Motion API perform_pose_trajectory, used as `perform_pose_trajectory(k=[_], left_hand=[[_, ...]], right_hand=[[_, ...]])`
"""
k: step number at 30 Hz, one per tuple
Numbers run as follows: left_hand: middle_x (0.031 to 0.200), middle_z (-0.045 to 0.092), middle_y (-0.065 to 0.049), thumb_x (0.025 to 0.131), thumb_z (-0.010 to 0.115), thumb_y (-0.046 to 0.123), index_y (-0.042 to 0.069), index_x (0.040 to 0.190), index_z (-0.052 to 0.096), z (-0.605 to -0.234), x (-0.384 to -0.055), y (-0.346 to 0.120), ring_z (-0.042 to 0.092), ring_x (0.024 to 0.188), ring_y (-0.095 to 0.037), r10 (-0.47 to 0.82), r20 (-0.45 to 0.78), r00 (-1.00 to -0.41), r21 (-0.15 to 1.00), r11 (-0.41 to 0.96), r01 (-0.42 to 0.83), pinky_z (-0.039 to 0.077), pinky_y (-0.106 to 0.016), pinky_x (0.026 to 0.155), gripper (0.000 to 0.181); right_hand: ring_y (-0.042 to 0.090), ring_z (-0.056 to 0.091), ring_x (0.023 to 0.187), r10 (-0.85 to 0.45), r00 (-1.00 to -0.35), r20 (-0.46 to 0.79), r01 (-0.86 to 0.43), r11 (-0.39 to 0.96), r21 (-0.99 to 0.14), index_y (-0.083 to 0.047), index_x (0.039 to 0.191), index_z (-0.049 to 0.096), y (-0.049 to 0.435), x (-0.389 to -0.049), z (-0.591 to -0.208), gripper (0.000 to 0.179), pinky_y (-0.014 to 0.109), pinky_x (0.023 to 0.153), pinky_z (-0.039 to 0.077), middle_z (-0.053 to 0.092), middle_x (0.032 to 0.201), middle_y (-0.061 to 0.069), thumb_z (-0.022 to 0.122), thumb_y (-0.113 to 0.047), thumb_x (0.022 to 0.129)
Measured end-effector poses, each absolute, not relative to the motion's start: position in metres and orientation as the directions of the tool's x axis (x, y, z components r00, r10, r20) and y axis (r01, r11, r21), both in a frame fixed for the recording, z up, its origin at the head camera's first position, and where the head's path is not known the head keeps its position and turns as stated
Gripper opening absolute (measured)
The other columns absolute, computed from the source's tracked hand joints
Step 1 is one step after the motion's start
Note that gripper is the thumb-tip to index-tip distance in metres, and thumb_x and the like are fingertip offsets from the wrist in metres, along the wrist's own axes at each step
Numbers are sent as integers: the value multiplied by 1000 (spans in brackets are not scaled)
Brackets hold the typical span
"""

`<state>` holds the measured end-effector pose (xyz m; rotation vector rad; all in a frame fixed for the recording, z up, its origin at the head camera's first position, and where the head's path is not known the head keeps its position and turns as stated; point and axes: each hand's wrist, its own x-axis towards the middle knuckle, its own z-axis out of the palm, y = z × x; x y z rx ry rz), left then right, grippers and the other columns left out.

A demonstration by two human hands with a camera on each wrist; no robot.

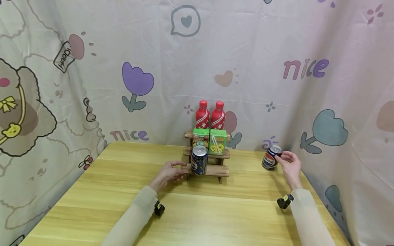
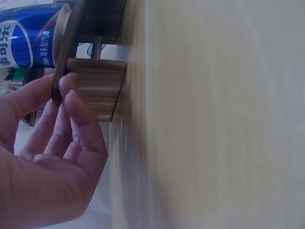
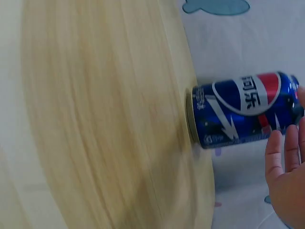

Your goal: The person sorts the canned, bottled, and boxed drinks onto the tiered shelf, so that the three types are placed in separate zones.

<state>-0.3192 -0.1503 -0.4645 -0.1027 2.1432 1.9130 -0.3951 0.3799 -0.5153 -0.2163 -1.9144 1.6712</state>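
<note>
Against the front left end of a small wooden tiered stand (image 1: 217, 170), my left hand (image 1: 170, 173) pinches the edge of the lowest board between thumb and fingers, plain in the left wrist view. A blue cola can (image 1: 199, 160) stands upright on that board, just beside the fingertips. Another blue cola can (image 1: 271, 158) stands on the table at the right. My right hand (image 1: 290, 165) is at its upper right side, thumb tip overlapping the can in view. In the right wrist view the fingers (image 3: 274, 155) are fairly straight beside the can's top; firm contact cannot be made out.
Two green drink boxes (image 1: 217, 141) with straws stand on the middle tier. Behind them, two red bottles (image 1: 202, 114) occupy the top tier. The wooden table (image 1: 197, 218) reaches back to a patterned curtain (image 1: 184, 68), which also hangs along both sides.
</note>
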Motion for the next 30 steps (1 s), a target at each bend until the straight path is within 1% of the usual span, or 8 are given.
perform_pose_trajectory(k=[3, 8, 12, 17, 22, 24, 27, 30], left_hand=[[81, 72, -7, 87, 71, 6, 3, 127, 62, -465, -321, -151, 62, 61, -14, 127, -239, -963, 966, 132, -222, 49, -25, 55, 42], [80, 72, -6, 86, 72, 7, 5, 126, 63, -466, -323, -152, 62, 61, -13, 120, -232, -965, 966, 142, -215, 49, -24, 54, 41], [80, 72, -6, 86, 71, 6, 4, 125, 63, -467, -323, -152, 62, 60, -12, 117, -233, -965, 966, 139, -216, 49, -23, 54, 40], [80, 72, -6, 86, 71, 6, 4, 125, 63, -467, -323, -152, 62, 60, -12, 118, -229, -966, 967, 140, -212, 49, -23, 54, 40], [80, 72, -7, 86, 71, 6, 5, 125, 63, -467, -321, -152, 62, 60, -13, 124, -234, -964, 966, 140, -216, 48, -23, 53, 40], [80, 72, -7, 87, 71, 5, 4, 125, 64, -467, -321, -152, 62, 59, -14, 122, -230, -966, 967, 136, -213, 48, -23, 52, 39], [79, 72, -8, 87, 70, 5, 4, 124, 64, -468, -320, -152, 62, 59, -14, 117, -227, -967, 969, 128, -212, 48, -23, 51, 38], [80, 72, -8, 86, 71, 5, 4, 125, 64, -468, -320, -151, 62, 59, -14, 119, -225, -967, 970, 124, -210, 48, -23, 51, 39]], right_hand=[[3, 57, 93, 488, -827, 280, -184, 235, -954, -22, 112, 62, 386, -400, -518, 53, 8, 75, 45, 62, 97, -14, 90, -37, 69], [2, 53, 101, 432, -862, 263, -135, 305, -943, -16, 129, 58, 391, -402, -515, 70, 9, 80, 44, 59, 109, -12, 88, -42, 71], [7, 53, 112, 367, -905, 216, -79, 353, -932, -16, 140, 50, 389, -397, -509, 79, 18, 92, 47, 59, 129, 2, 84, -45, 75], [23, 46, 133, 276, -946, 169, -79, 310, -948, -18, 147, 41, 383, -389, -501, 82, 33, 109, 43, 42, 151, 18, 81, -42, 79], [20, 49, 130, 255, -954, 155, -95, 235, -967, -18, 141, 43, 375, -378, -492, 75, 20, 100, 47, 39, 152, 22, 83, -33, 79], [20, 50, 129, 254, -955, 156, -94, 242, -966, -17, 143, 42, 372, -375, -489, 77, 21, 101, 47, 40, 152, 21, 83, -32, 79], [30, 43, 135, 233, -962, 143, -71, 292, -954, -14, 151, 35, 366, -370, -482, 85, 36, 111, 42, 36, 154, 23, 80, -35, 82], [36, 41, 137, 244, -961, 129, -48, 312, -949, -12, 152, 36, 360, -367, -477, 87, 47, 113, 38, 38, 152, 22, 81, -36, 81]])
